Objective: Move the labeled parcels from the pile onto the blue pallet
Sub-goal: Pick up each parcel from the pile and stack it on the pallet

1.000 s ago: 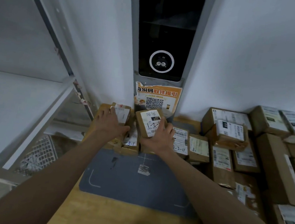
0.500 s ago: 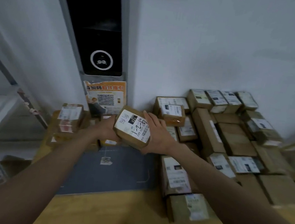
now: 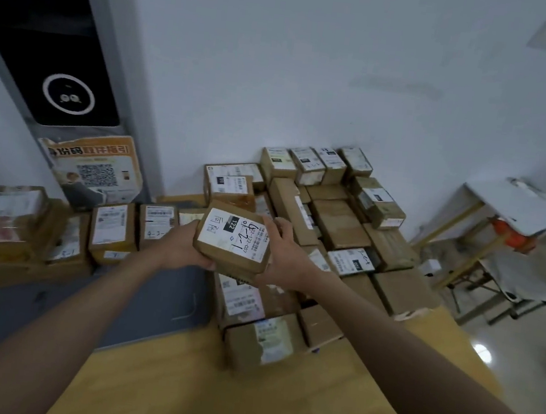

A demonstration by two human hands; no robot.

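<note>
Held parcel [image 3: 232, 241]: brown cardboard, matt, with a smooth white paper label marked in black ink. Parcels right of it [image 3: 340, 228]: same matt cardboard, some with shiny tape strips. Table [image 3: 236, 400] below it: light wood, smooth, faint sheen. Mat [image 3: 152, 298] left of it: grey, matt. Panel [image 3: 41, 44] up-left: glossy black, in a grey metal-looking frame. Poster [image 3: 92, 169]: creased orange paper.

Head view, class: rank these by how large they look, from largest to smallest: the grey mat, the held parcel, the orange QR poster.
1. Grey mat.
2. Orange QR poster.
3. Held parcel, though it looks close to the poster and is nearer the camera, so that order is unsure.
</note>
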